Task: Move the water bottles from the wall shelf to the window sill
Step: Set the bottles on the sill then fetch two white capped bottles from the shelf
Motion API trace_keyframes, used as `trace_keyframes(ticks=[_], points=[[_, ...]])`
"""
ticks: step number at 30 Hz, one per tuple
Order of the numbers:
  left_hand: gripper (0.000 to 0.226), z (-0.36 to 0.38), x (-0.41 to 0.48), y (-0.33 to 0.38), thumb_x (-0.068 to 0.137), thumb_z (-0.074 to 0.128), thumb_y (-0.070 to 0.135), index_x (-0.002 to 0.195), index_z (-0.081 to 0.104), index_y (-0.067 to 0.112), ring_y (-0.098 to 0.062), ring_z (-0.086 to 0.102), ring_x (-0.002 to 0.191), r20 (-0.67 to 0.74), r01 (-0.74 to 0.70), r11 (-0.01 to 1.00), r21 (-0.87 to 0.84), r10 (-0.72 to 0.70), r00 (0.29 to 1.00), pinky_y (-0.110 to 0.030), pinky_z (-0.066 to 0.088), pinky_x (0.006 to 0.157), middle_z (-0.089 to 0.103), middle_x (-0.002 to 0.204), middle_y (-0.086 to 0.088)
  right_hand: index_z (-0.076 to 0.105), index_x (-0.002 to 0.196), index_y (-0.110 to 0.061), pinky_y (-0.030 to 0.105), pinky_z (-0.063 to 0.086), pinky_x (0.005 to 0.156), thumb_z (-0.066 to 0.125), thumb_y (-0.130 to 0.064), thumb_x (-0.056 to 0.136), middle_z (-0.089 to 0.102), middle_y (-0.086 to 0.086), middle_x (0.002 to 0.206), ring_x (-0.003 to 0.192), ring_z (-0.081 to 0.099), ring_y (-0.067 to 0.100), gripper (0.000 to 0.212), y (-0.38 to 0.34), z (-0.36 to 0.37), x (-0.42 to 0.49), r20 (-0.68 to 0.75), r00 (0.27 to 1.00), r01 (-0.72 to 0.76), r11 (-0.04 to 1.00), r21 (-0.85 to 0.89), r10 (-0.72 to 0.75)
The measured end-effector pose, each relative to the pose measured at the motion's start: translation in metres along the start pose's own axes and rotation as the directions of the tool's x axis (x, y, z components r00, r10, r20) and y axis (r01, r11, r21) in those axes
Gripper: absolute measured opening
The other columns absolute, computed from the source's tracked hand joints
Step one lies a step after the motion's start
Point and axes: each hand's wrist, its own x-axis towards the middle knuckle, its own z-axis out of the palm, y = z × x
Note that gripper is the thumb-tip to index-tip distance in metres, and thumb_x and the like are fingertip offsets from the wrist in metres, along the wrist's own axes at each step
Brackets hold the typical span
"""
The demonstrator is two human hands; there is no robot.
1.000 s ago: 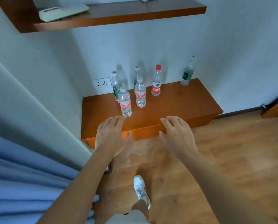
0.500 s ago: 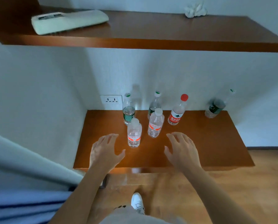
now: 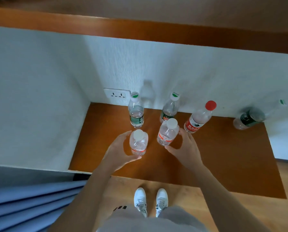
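Several clear water bottles stand on the lower wooden wall shelf (image 3: 223, 156). My left hand (image 3: 118, 151) curves around the front left bottle (image 3: 138, 143), which has a white cap and an orange label; fingertips and thumb touch its sides. My right hand (image 3: 188, 149) wraps the front right bottle (image 3: 167, 133) of the same kind, with a gap at the palm. Both bottles stand on the shelf. Behind them are two green-labelled bottles (image 3: 136, 113) (image 3: 169, 109), a red-capped bottle (image 3: 198, 118) and a dark-labelled bottle (image 3: 248, 118) at far right.
An upper wooden shelf (image 3: 140, 29) juts out overhead, above the bottles. A wall socket (image 3: 117, 94) sits behind the back left bottle. A white side wall (image 3: 31, 106) closes the left; a blue curtain (image 3: 31, 206) hangs lower left. My white shoes (image 3: 150, 201) stand on wooden floor.
I have stepped closer and now look straight down. Both hands moved forward from the shelf's front edge and closed around the two front bottles.
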Motion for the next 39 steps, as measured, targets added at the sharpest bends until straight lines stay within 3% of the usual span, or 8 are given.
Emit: trace_keyframes(ticks=[4, 8, 11, 16, 19, 25, 34, 39], points=[[0.084, 0.020, 0.002, 0.007, 0.061, 0.090, 0.039, 0.131, 0.042, 0.037, 0.008, 0.053, 0.107, -0.053, -0.008, 0.987, -0.163, -0.001, 0.999, -0.008, 0.043, 0.093, 0.054, 0.121, 0.022, 0.039, 0.140, -0.025, 0.017, 0.038, 0.101, 0.089, -0.039, 0.066, 0.054, -0.006, 0.136, 0.126, 0.049, 0.011, 0.090, 0.008, 0.016, 0.018, 0.040, 0.999, 0.026, 0.971, 0.236, -0.037], [0.080, 0.045, 0.007, 0.005, 0.061, 0.089, 0.040, 0.129, 0.050, 0.021, -0.010, 0.063, 0.106, -0.165, -0.011, 0.981, -0.196, -0.022, 0.986, -0.025, 0.056, 0.090, 0.063, 0.115, 0.009, 0.044, 0.134, -0.012, -0.005, 0.037, 0.085, 0.093, -0.037, 0.058, 0.060, 0.002, 0.121, 0.107, 0.055, 0.006, 0.094, 0.007, 0.036, 0.026, -0.003, 0.999, 0.042, 0.965, 0.260, -0.043], [0.075, 0.059, 0.014, 0.006, 0.062, 0.085, 0.049, 0.124, 0.051, 0.022, -0.012, 0.065, 0.101, -0.224, 0.077, 0.961, -0.266, -0.139, 0.965, -0.025, 0.058, 0.085, 0.063, 0.109, 0.010, 0.047, 0.131, -0.010, -0.001, 0.041, 0.087, 0.082, -0.058, 0.059, 0.062, 0.003, 0.116, 0.105, 0.059, 0.008, 0.093, 0.005, 0.044, 0.031, -0.042, 0.994, 0.104, 0.965, 0.240, -0.097], [0.063, 0.064, 0.023, 0.019, 0.069, 0.086, 0.032, 0.118, 0.047, 0.030, -0.015, 0.065, 0.100, -0.227, 0.221, 0.889, -0.400, -0.330, 0.916, -0.021, 0.056, 0.084, 0.059, 0.101, 0.014, 0.043, 0.135, -0.012, -0.004, 0.039, 0.084, 0.090, -0.040, 0.064, 0.052, -0.012, 0.118, 0.105, 0.053, -0.010, 0.089, -0.006, 0.042, 0.039, -0.095, 0.995, 0.068, 0.927, 0.370, -0.035], [0.059, 0.055, 0.023, 0.027, 0.071, 0.086, 0.028, 0.117, 0.049, 0.027, -0.015, 0.065, 0.095, -0.256, 0.160, 0.901, -0.403, -0.279, 0.926, -0.011, 0.053, 0.076, 0.061, 0.100, 0.012, 0.046, 0.128, -0.022, -0.002, 0.040, 0.083, 0.088, -0.041, 0.067, 0.054, -0.019, 0.110, 0.107, 0.050, -0.019, 0.077, -0.012, 0.042, 0.038, -0.116, 0.990, 0.123, 0.918, 0.377, -0.085], [0.063, 0.024, 0.010, 0.051, 0.071, 0.086, 0.026, 0.122, 0.048, 0.030, -0.010, 0.065, 0.099, -0.238, 0.074, 0.821, -0.566, -0.249, 0.939, -0.016, 0.056, 0.078, 0.062, 0.103, 0.012, 0.043, 0.128, -0.032, 0.003, 0.044, 0.087, 0.078, -0.060, 0.065, 0.058, -0.015, 0.115, 0.105, 0.058, -0.003, 0.077, -0.036, 0.023, 0.036, -0.094, 0.983, 0.182, 0.880, 0.438, -0.156], [0.056, -0.026, -0.017, 0.092, 0.074, 0.083, 0.025, 0.122, 0.055, 0.026, -0.003, 0.067, 0.097, -0.371, -0.111, 0.756, -0.645, -0.182, 0.911, -0.012, 0.053, 0.066, 0.068, 0.104, 0.008, 0.045, 0.133, -0.029, 0.017, 0.054, 0.089, 0.085, -0.052, 0.065, 0.061, -0.015, 0.119, 0.111, 0.060, 0.007, 0.083, -0.078, -0.034, 0.026, -0.183, 0.967, 0.249, 0.807, 0.536, -0.177], [0.052, -0.049, -0.033, 0.116, 0.071, 0.081, 0.032, 0.116, 0.055, 0.034, 0.002, 0.066, 0.096, -0.453, -0.218, 0.727, -0.651, -0.142, 0.880, -0.010, 0.052, 0.065, 0.068, 0.103, 0.013, 0.044, 0.128, -0.032, 0.006, 0.049, 0.075, 0.088, -0.026, 0.070, 0.060, -0.023, 0.112, 0.103, 0.059, -0.011, 0.073, -0.107, -0.061, 0.017, -0.192, 0.961, 0.276, 0.750, 0.601, -0.199]])
